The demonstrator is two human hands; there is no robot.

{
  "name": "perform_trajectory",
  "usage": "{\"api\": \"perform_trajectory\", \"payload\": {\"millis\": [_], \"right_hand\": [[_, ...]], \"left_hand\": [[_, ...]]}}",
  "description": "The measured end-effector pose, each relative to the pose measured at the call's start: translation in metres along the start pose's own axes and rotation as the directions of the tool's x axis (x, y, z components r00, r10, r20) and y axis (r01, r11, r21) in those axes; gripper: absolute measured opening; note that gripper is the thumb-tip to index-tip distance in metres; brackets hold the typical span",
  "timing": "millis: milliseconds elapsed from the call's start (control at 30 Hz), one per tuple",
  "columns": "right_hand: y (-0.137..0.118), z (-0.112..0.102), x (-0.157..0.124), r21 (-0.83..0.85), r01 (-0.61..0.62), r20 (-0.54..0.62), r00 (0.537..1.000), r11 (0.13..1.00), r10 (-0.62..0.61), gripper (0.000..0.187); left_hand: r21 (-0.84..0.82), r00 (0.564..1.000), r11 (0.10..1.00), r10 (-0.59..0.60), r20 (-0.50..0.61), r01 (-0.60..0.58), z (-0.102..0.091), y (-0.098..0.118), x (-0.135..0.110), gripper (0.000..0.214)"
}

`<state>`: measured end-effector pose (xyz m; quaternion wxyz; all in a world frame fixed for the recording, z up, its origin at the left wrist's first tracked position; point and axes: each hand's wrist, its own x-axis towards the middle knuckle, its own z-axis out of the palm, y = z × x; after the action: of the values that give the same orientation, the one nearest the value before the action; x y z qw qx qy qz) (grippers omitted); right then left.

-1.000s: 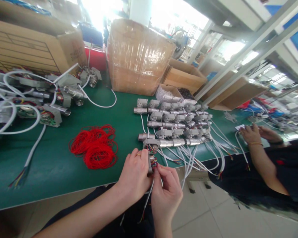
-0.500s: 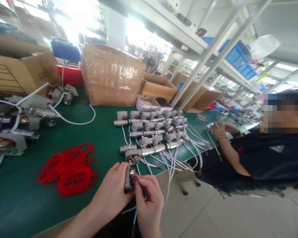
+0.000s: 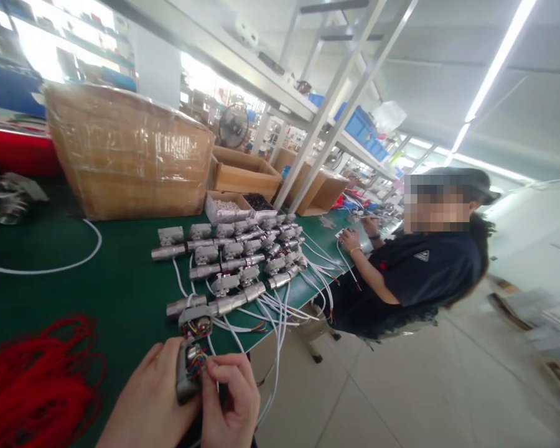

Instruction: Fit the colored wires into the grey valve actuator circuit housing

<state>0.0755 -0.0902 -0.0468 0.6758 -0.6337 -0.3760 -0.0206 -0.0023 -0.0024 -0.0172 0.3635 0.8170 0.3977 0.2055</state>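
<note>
My left hand [image 3: 142,395] is wrapped round a small grey metal housing [image 3: 185,381], its open side turned to the right. Inside it show a silvery round part and thin coloured wires [image 3: 197,362]. Thumb and forefinger of my right hand [image 3: 233,389] are pinched at those wires; the exact spot is partly hidden by the fingers. Just beyond my hands lies another open grey housing [image 3: 196,326] with wiring in it. Rows of silvery valve-like assemblies [image 3: 236,303] with grey housings stretch behind, and white cables [image 3: 280,323] trail from them over the table edge.
Red thread [image 3: 42,386] lies in a tangled heap on the green table [image 3: 130,267] at left. A wrapped carton [image 3: 135,162] and a small box of light parts [image 3: 224,208] stand behind. At right, a co-worker [image 3: 401,267] sits handling a cabled part. Metal shelf posts [image 3: 326,118] rise at the back.
The view has swung right, so the table things sit farther left in the picture. My hands keep the same hold on the housing and wires. The co-worker's hands are farther apart.
</note>
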Motion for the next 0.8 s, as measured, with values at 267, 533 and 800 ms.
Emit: {"api": "perform_trajectory", "payload": {"millis": [267, 533, 800], "right_hand": [[-0.001, -0.005, 0.005, 0.018, -0.065, 0.033, 0.997, 0.998, 0.065, 0.014], [0.003, -0.010, 0.004, 0.110, -0.216, 0.038, 0.976, 0.970, 0.213, 0.003], [0.004, -0.010, 0.002, 0.159, -0.271, 0.016, 0.962, 0.949, 0.272, 0.002]], "left_hand": [[0.053, 1.000, 0.999, 0.011, 0.025, -0.012, -0.004, 0.014, -0.003, 0.013], [0.155, 0.997, 0.986, -0.071, 0.030, 0.066, -0.003, 0.028, -0.004, 0.038], [0.183, 0.996, 0.982, -0.059, 0.060, 0.047, -0.002, 0.031, -0.005, 0.033]]}}
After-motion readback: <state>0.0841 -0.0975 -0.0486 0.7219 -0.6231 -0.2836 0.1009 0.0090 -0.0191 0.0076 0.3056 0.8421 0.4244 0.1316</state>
